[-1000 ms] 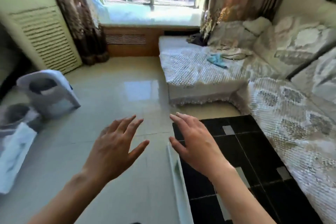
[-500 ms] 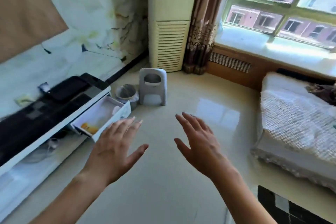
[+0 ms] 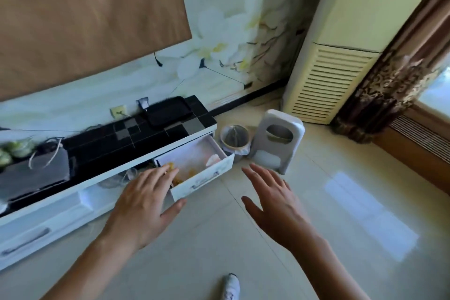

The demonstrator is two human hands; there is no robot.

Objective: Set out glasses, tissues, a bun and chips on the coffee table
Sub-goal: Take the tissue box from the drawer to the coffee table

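View swung left from sofa to TV stand (image 3: pixel 136 151). Open drawer (image 3: pixel 202 173) now near; left hand (image 3: pixel 143 204) overlaps it.

left hand (image 3: pixel 143 204) spread flat, right hand (image 3: pixel 275 204) spread flat

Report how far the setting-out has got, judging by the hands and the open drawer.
Done: nothing that shows; no coffee table is in view. In hand: the left hand and right hand are open and hold nothing, stretched toward the open drawer of the TV stand, with yellowish contents inside. Left: fetching and placing everything.
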